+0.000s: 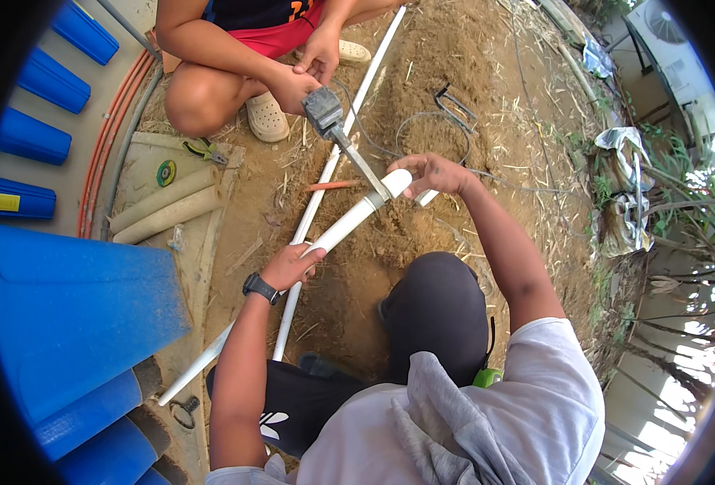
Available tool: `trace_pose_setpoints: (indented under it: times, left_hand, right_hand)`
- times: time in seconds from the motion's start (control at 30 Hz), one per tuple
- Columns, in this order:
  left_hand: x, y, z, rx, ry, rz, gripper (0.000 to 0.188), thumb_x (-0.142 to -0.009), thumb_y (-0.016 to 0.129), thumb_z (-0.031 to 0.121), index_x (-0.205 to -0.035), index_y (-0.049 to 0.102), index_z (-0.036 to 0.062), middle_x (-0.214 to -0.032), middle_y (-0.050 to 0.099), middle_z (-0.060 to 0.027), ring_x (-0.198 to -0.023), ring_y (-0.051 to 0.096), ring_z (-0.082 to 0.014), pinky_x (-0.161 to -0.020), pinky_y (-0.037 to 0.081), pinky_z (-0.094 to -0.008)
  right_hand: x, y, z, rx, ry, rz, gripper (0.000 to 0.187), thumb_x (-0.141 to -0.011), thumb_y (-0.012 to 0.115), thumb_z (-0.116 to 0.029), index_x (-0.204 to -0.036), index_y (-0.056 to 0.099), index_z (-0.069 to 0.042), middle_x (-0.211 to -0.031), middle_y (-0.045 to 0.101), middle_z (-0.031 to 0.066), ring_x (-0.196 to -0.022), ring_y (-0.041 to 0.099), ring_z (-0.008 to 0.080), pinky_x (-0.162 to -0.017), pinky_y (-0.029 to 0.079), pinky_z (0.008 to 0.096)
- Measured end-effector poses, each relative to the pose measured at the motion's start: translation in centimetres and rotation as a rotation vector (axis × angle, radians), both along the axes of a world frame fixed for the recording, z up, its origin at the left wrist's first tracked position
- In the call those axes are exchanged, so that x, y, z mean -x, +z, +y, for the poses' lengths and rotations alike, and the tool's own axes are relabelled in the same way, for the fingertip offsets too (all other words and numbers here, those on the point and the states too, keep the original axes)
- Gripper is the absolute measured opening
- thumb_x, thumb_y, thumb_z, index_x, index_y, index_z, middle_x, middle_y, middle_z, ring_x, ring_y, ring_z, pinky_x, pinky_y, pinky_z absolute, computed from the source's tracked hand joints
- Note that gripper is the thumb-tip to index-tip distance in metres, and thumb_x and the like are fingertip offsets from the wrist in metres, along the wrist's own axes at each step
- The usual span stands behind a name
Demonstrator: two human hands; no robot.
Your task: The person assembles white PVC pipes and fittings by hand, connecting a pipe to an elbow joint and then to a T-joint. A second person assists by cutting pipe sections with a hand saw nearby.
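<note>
A white plastic pipe (343, 228) slants up to the right in front of me. My left hand (291, 265), with a dark watch at its wrist, is wrapped round its lower part. At the upper end, the fingers and thumb of my right hand (434, 175) close round the rounded white tip. Just below that tip, a flat metal bar with a dark block head (323, 111) meets the pipe at a grey band. A co-worker's hand (294, 87) is at the block. Another white pipe end (427, 197) shows beneath my right hand.
A long white pipe (291, 301) lies on the soil, near an orange rod (333, 186) and grey cable (406, 121). Left are pliers (206, 151), green tape (166, 173), cardboard tubes (167, 214) and blue bins (90, 291). A co-worker crouches ahead; plants (681, 202) edge the right.
</note>
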State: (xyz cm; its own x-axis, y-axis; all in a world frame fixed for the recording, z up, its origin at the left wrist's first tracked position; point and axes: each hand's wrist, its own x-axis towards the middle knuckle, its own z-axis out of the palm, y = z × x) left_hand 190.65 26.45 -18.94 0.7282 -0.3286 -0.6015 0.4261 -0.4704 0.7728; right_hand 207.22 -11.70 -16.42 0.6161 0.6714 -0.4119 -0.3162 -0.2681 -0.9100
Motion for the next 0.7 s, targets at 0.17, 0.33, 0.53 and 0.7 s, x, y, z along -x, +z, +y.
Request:
trace_pose_setpoints:
  times: [0.17, 0.33, 0.53, 0.7]
  left_hand:
    - [0.8, 0.0, -0.2, -0.1, 0.017, -0.143, 0.059, -0.097, 0.064, 0.061, -0.103, 0.072, 0.0032, -0.074, 0.066, -0.0076, -0.063, 0.066, -0.0197, -0.062, 0.052, -0.0361]
    - [1.8, 1.1, -1.2, -0.289, 0.065, -0.284, 0.051, -0.094, 0.072, 0.054, -0.105, 0.076, 0.0038, -0.075, 0.069, -0.0071, -0.067, 0.064, -0.0187, -0.065, 0.05, -0.0367]
    - [2.5, 1.9, -1.6, -0.366, 0.145, -0.376, 0.048, -0.087, 0.08, 0.05, -0.105, 0.078, 0.0053, -0.075, 0.073, -0.01, -0.068, 0.069, -0.0217, -0.066, 0.052, -0.0369]
    - [2.5, 2.4, -2.4, -0.462, 0.243, -0.351, 0.05, -0.077, 0.088, 0.049, -0.099, 0.079, 0.0052, -0.074, 0.073, -0.0123, -0.068, 0.071, -0.0232, -0.064, 0.053, -0.037]
  right_hand:
    - [0.4, -0.8, -0.1, -0.073, -0.035, 0.065, 0.053, -0.088, 0.081, -0.009, -0.137, 0.063, -0.003, -0.115, 0.074, 0.0105, -0.1, 0.072, 0.0202, -0.083, 0.065, 0.0334]
    - [0.6, -1.1, 0.2, -0.074, -0.027, 0.052, 0.05, -0.091, 0.08, -0.017, -0.136, 0.064, -0.002, -0.113, 0.074, 0.0102, -0.097, 0.073, 0.0188, -0.079, 0.066, 0.0316]
    - [1.0, -1.2, 0.5, -0.057, -0.029, 0.051, 0.05, -0.094, 0.077, -0.024, -0.137, 0.064, -0.001, -0.109, 0.075, 0.0093, -0.09, 0.073, 0.0163, -0.077, 0.064, 0.0307]
    - [1.4, -1.2, 0.6, -0.055, -0.062, 0.03, 0.051, -0.095, 0.077, -0.026, -0.138, 0.063, -0.002, -0.108, 0.075, 0.0091, -0.087, 0.072, 0.0155, -0.076, 0.064, 0.0304]
